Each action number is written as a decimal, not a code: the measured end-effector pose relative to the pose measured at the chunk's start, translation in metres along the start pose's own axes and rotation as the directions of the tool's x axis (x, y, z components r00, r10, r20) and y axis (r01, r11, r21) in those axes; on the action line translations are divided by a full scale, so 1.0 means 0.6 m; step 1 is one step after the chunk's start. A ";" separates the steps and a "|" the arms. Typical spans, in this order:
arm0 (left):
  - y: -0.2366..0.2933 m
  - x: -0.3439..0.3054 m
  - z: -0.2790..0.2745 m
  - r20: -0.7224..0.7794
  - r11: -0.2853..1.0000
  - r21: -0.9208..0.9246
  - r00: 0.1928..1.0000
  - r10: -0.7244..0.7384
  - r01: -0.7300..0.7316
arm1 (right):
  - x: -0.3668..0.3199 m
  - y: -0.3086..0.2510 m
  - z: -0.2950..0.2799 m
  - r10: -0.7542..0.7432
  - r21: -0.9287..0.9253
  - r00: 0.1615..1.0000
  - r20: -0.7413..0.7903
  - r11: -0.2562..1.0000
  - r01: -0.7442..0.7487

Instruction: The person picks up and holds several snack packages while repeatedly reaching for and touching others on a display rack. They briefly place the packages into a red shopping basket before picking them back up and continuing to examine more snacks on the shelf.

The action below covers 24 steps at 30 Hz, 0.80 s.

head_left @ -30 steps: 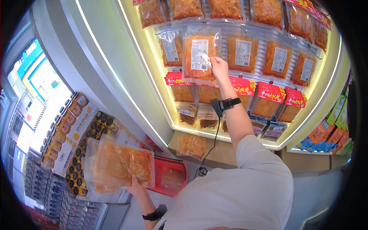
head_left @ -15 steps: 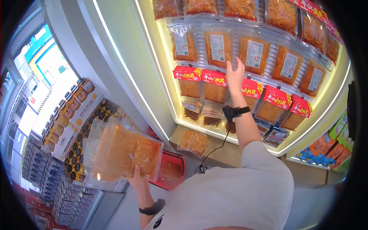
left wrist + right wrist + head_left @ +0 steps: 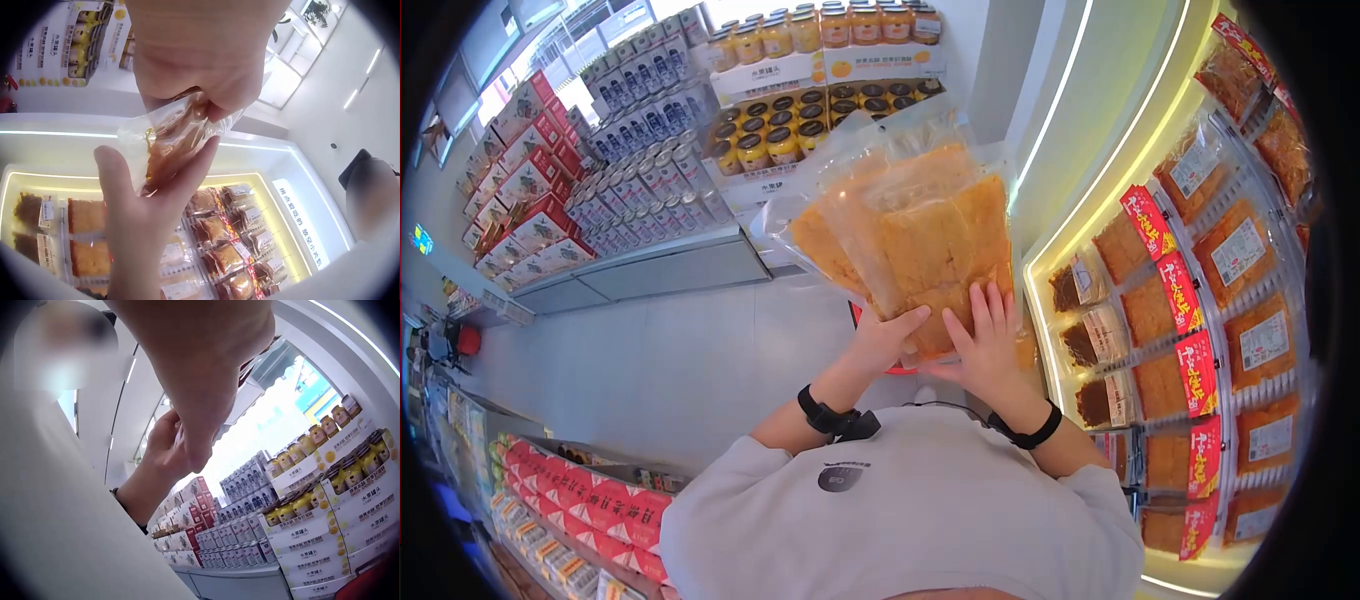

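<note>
Several clear bags of flat orange food (image 3: 945, 240) fan out in front of the body in the head view, overlapping. My left hand (image 3: 880, 345) grips their lower left edge, thumb on the front. At the lower right, my right hand (image 3: 988, 345) holds the stack with fingers spread over the front bag. In the left wrist view a bag (image 3: 169, 147) sits between the left hand (image 3: 200, 69) above and the right hand (image 3: 147, 215), whose thumb and fingers lie on either side. The right wrist view shows my right hand (image 3: 203, 412) beside my left (image 3: 162, 450), bags mostly hidden.
At the right, a lit rack (image 3: 1045, 300) holds hanging bags and red price cards. Jars (image 3: 780, 145) and cans (image 3: 650, 185) stand ahead and to the left. Red boxes (image 3: 590, 495) line the lower left. Part of a red basket (image 3: 900, 371) shows behind the bags.
The view has turned left, away from the rack. My right hand, earlier at a hanging bag and then off it, has come down to the bags that my left hand was holding.
</note>
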<state>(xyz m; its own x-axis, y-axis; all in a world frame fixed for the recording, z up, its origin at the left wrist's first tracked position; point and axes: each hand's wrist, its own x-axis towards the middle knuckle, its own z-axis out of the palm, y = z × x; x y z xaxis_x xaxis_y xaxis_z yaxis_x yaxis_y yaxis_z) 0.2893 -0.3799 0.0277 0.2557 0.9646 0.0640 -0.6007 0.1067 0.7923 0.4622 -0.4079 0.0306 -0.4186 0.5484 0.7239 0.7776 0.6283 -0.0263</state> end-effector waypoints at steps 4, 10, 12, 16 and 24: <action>0.014 -0.051 -0.028 -0.150 0.999 0.014 0.988 0.032 -0.031 | -0.002 -0.006 0.028 -0.178 -0.069 0.982 0.066 0.981 0.182; 0.063 -0.129 -0.077 -0.297 0.953 -0.001 0.910 0.288 -0.302 | -0.004 -0.041 0.080 -0.399 0.167 0.916 -0.042 0.901 0.401; 0.068 -0.145 -0.091 -0.318 0.934 -0.052 0.893 0.320 -0.354 | 0.000 -0.055 0.092 -0.489 0.249 0.871 -0.041 0.839 0.483; 0.107 -0.201 -0.116 -0.451 0.917 -0.179 0.858 0.246 -0.357 | 0.012 -0.073 0.095 -0.590 0.367 0.800 -0.108 0.724 0.584; 0.153 -0.263 -0.111 -0.343 0.899 -0.181 0.882 0.323 -0.399 | 0.052 -0.090 0.044 -0.281 0.373 0.941 -0.189 0.866 0.334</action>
<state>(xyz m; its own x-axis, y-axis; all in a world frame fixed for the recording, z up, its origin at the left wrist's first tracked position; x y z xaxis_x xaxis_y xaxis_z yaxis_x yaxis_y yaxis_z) 0.1432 -0.5061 0.0499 -0.2280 0.9681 0.1044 -0.7793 -0.2457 0.5765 0.3950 -0.4099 0.0365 -0.5237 0.2349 0.8189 0.3583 0.9328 -0.0385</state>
